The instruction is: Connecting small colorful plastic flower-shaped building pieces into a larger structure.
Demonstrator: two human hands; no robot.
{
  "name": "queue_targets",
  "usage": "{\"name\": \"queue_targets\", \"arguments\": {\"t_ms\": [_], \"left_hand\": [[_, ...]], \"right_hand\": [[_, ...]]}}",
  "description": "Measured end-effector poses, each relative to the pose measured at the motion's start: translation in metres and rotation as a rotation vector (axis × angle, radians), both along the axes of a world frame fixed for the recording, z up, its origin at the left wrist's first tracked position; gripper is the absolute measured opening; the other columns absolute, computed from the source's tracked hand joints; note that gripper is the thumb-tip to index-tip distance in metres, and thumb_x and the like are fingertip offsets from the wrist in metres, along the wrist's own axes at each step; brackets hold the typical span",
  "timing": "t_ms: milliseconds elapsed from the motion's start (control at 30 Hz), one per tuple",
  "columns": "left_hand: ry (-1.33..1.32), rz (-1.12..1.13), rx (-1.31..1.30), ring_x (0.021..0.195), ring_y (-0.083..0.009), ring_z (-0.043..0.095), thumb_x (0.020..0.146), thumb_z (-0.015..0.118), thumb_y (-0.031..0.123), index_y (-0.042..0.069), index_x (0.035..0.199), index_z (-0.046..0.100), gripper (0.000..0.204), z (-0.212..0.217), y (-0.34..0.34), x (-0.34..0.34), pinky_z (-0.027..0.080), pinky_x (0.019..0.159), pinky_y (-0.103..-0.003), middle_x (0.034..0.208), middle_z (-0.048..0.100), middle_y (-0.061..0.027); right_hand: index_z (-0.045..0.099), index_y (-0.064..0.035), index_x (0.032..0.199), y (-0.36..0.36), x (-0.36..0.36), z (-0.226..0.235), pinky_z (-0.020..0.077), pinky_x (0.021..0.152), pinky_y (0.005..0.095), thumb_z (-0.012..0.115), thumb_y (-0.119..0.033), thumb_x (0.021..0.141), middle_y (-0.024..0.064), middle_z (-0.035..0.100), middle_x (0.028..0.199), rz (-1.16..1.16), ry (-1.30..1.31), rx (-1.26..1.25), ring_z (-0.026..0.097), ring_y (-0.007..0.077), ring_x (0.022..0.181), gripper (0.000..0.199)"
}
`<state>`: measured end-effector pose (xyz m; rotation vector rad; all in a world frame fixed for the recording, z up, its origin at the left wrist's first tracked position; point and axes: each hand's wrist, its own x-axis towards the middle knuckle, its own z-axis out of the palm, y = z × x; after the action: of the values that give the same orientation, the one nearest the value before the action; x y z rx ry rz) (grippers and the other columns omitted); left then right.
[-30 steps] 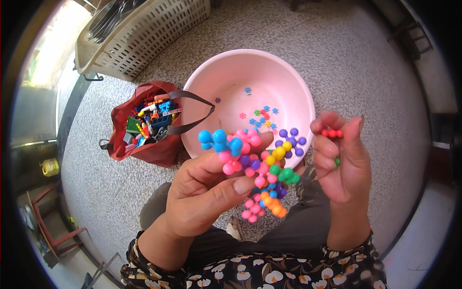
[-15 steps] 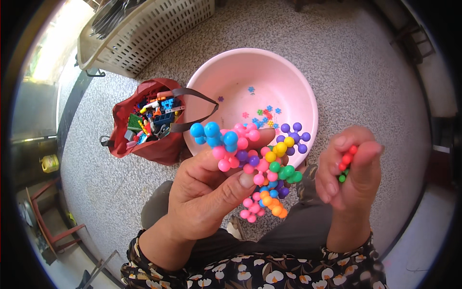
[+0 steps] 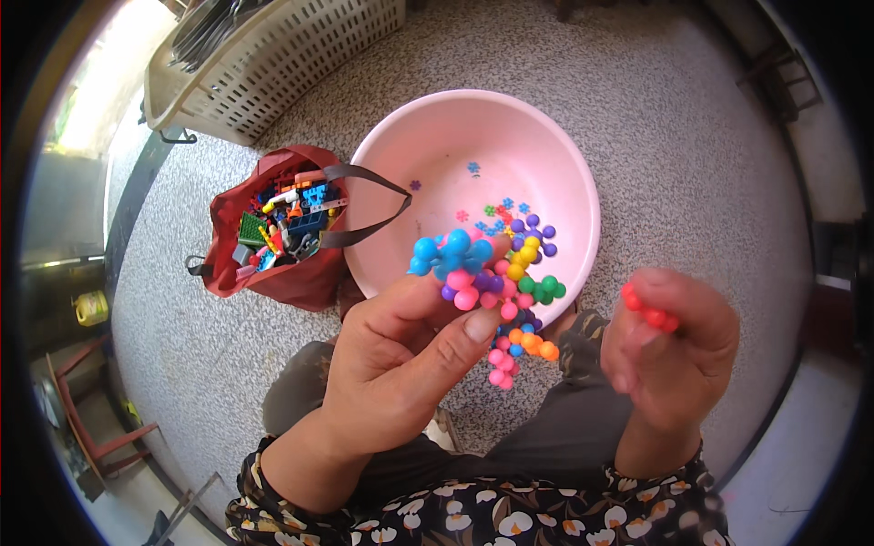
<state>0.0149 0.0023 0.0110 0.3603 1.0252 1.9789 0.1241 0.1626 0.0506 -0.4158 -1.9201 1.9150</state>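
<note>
My left hand [image 3: 391,355] pinches a cluster of joined snowflake-shaped toy connectors [image 3: 489,283] between thumb and fingers. Ball-tipped pieces in blue, pink, purple, yellow, green and orange make up the cluster, which is held over the near rim of the pink basin [image 3: 590,182]. To the right, my right hand [image 3: 678,364] grips a red ball-tipped connector [image 3: 654,315] between thumb and forefinger, apart from the cluster. Its other fingers are curled in, and what lies in the palm is hidden. Several small loose connectors [image 3: 506,209] lie on the basin's floor.
Left of the basin stands a red cloth bag [image 3: 300,289] full of mixed toy bricks, its dark strap [image 3: 387,187] looping over the basin rim. A cream slatted basket [image 3: 291,68] is at the far left. A reddish-brown wooden chair frame [image 3: 109,446] is at the left edge.
The cluster has moved a little right and tilted in my left hand. My right hand has turned, bringing the red connector up to the fingertips; a green piece seen below it earlier is now out of sight.
</note>
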Motion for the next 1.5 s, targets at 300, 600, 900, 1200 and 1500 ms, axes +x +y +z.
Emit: {"name": "queue_targets", "arguments": {"t_ms": [300,600,900,1200,1500], "left_hand": [[0.337,0.298,-0.06,0.111,-0.019,0.048,0.089,0.05,0.002,-0.006,0.125,0.043,0.037,-0.002,0.014,0.004,0.035,0.097,-0.032,0.129,0.046,-0.0143],[0.643,0.39,-0.199,0.107,-0.0218,0.05,0.086,0.054,0.0,-0.01,0.125,0.039,0.043,-0.003,0.014,0.018,0.039,0.092,-0.032,0.12,0.05,-0.0179],[0.751,0.444,-0.22,0.098,-0.0224,0.054,0.085,0.056,0.001,-0.009,0.121,0.044,0.039,-0.003,0.02,0.022,0.043,0.087,-0.034,0.116,0.053,-0.0169],[0.893,0.436,-0.158,0.106,-0.0231,0.051,0.081,0.057,-0.001,-0.008,0.117,0.046,0.039,-0.024,0.018,0.021,0.039,0.092,-0.035,0.121,0.049,-0.0197],[-0.027,0.438,0.169,0.104,-0.0254,0.054,0.081,0.059,0.0,-0.007,0.116,0.048,0.038,0.002,0.023,0.022,0.041,0.092,-0.036,0.118,0.053,-0.0206]], "right_hand": [[0.051,0.0073,0.108,-0.005,-0.011,0.002,0.0379,0.037,0.0208,0.066,-0.009,0.079,0.0119,0.058,0.069,0.194,0.194,0.126,0.05,0.0107,0.043,0.036],[0.048,0.0034,0.107,-0.017,-0.016,0.001,0.0437,0.042,0.0266,0.075,0.001,0.067,0.0117,0.059,0.061,0.152,0.322,0.591,0.059,0.02,0.048,0.048],[0.048,0.0035,0.107,-0.02,-0.014,-0.013,0.046,0.042,0.0323,0.071,0.005,0.069,0.015,0.061,0.066,-0.044,0.343,0.706,0.061,0.0274,0.053,0.045],[0.059,0.0001,0.093,-0.024,-0.027,-0.016,0.0491,0.047,0.0267,0.07,-0.003,0.07,0.0112,0.061,0.076,-0.232,0.441,0.879,0.06,0.0191,0.056,0.025],[0.06,-0.0008,0.093,-0.026,-0.024,-0.013,0.0491,0.048,0.026,0.07,-0.003,0.069,0.0107,0.061,0.082,-0.202,0.412,0.925,0.06,0.0176,0.058,0.026]]}}
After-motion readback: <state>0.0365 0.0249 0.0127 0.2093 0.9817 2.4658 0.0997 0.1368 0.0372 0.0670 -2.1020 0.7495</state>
